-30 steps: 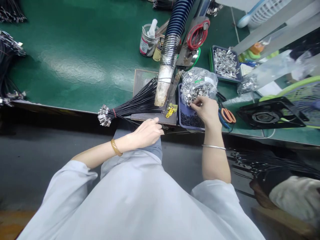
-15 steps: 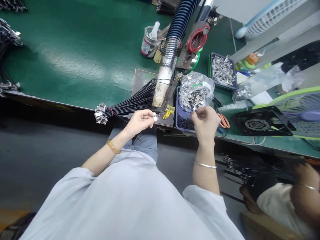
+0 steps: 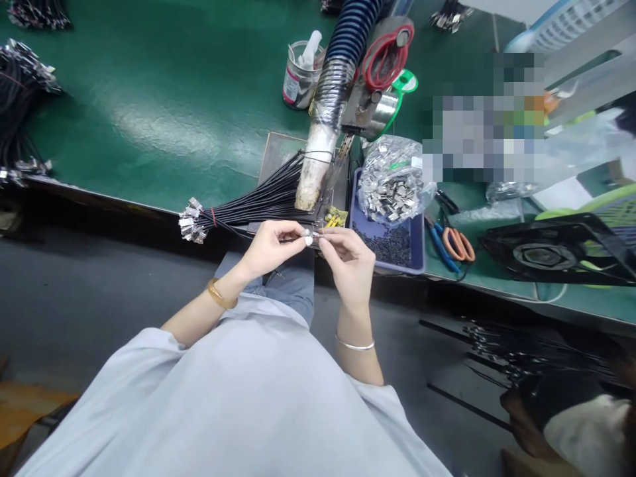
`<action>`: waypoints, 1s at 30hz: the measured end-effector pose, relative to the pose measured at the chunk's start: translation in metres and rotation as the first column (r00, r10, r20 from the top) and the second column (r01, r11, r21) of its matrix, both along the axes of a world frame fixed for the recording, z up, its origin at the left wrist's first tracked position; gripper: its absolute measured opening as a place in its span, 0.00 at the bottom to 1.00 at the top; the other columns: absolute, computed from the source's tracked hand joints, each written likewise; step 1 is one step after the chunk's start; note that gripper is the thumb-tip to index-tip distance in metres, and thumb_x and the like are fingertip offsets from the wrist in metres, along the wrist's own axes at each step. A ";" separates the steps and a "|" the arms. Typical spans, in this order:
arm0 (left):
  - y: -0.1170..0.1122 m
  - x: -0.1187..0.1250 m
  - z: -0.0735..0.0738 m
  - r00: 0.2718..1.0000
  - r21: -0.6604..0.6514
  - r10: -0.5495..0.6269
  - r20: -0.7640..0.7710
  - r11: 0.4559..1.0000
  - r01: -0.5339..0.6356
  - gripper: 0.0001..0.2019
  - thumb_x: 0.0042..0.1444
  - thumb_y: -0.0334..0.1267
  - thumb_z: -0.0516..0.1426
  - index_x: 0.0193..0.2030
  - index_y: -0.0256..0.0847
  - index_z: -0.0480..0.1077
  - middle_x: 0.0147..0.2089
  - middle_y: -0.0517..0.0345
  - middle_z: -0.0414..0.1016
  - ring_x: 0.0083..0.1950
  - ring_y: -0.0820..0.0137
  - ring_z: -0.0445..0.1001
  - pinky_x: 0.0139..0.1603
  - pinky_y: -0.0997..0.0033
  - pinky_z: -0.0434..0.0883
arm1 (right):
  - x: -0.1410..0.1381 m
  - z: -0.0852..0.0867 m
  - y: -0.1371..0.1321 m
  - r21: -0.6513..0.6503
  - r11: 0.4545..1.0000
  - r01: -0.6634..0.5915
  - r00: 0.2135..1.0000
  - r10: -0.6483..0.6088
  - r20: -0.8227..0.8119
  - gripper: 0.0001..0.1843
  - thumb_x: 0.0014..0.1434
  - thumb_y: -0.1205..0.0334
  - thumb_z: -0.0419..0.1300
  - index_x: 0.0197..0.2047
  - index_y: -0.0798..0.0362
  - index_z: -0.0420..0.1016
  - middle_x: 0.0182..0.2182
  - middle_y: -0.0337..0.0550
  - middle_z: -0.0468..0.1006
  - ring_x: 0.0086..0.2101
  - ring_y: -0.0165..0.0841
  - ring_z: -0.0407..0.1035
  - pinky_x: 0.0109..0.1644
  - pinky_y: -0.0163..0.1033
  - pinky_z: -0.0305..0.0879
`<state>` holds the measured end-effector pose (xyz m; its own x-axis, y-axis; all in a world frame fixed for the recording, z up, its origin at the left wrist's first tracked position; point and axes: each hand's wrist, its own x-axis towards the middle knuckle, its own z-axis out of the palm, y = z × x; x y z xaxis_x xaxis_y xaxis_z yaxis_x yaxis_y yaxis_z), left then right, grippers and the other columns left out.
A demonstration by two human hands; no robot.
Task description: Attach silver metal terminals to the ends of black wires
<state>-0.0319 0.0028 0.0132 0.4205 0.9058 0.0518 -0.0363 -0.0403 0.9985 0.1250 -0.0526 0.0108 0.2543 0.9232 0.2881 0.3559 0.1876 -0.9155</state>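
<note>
My left hand [image 3: 271,246] and my right hand [image 3: 349,262] meet just below the bench edge, fingertips pinched together around a small silver metal clip [image 3: 311,236]. A thin black cable runs down from the left hand. Just above them a bundle of black cables [image 3: 258,202] with metal ends [image 3: 190,222] lies on a dark plate [image 3: 278,156]. A clear bag of metal clips [image 3: 392,182] sits in a blue tray [image 3: 415,248] to the right of my hands.
A corrugated hose [image 3: 342,59] and a tool with a red coil [image 3: 385,63] stand behind the plate, with a jar [image 3: 301,73] beside them. Scissors [image 3: 454,242] and a fan [image 3: 556,248] lie right. More cable bundles [image 3: 22,99] sit far left. Another person [image 3: 571,411] is at lower right.
My right hand left the bag of clips and came down and left to meet my left hand, which rose slightly and now pinches the clip with it.
</note>
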 end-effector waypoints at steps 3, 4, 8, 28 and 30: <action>-0.003 0.000 0.000 0.997 0.092 0.011 -0.071 0.996 -0.004 0.08 0.54 0.38 0.61 0.30 0.35 0.78 0.31 0.55 0.81 0.32 0.72 0.74 0.35 0.76 0.70 | 0.001 -0.004 0.003 -0.029 0.999 -0.038 0.999 0.038 -0.022 0.04 0.59 0.58 0.66 0.34 0.49 0.80 0.39 0.44 0.83 0.40 0.35 0.80 0.43 0.41 0.79; -0.003 0.000 0.000 0.995 0.126 0.017 -0.096 0.992 -0.005 0.08 0.55 0.37 0.60 0.30 0.35 0.78 0.32 0.55 0.81 0.32 0.73 0.74 0.34 0.76 0.69 | 0.001 -0.004 0.003 -0.027 0.999 -0.040 0.999 0.039 -0.024 0.04 0.59 0.59 0.66 0.34 0.49 0.80 0.39 0.44 0.83 0.40 0.35 0.80 0.43 0.41 0.79; -0.007 0.001 0.000 0.982 0.233 0.059 -0.179 0.972 -0.016 0.08 0.56 0.35 0.58 0.29 0.35 0.76 0.28 0.58 0.77 0.28 0.76 0.69 0.30 0.77 0.64 | -0.005 -0.003 -0.001 0.046 0.999 -0.003 0.999 0.000 0.051 0.04 0.60 0.63 0.64 0.33 0.49 0.79 0.39 0.43 0.83 0.40 0.35 0.80 0.42 0.40 0.79; 0.005 0.007 -0.002 0.994 -0.190 -0.005 0.112 0.982 0.026 0.10 0.45 0.38 0.65 0.23 0.35 0.71 0.22 0.65 0.66 0.25 0.80 0.61 0.28 0.78 0.61 | -0.003 0.003 -0.003 0.171 0.985 -0.006 0.940 -0.052 0.336 0.06 0.65 0.63 0.62 0.38 0.47 0.82 0.40 0.43 0.84 0.43 0.36 0.80 0.47 0.44 0.78; 0.005 0.008 -0.001 0.992 -0.206 -0.003 0.128 0.978 0.029 0.10 0.45 0.38 0.65 0.23 0.36 0.69 0.21 0.66 0.63 0.24 0.81 0.57 0.26 0.78 0.57 | -0.002 0.001 -0.005 0.171 0.985 0.016 0.942 -0.073 0.328 0.06 0.65 0.63 0.61 0.37 0.48 0.80 0.40 0.44 0.84 0.42 0.37 0.80 0.45 0.44 0.78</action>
<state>-0.0243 0.0077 0.0121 0.4372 0.8956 -0.0825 -0.1612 0.1682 0.9725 0.1226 -0.0579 0.0115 0.1581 0.8464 0.5086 0.6455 0.3012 -0.7019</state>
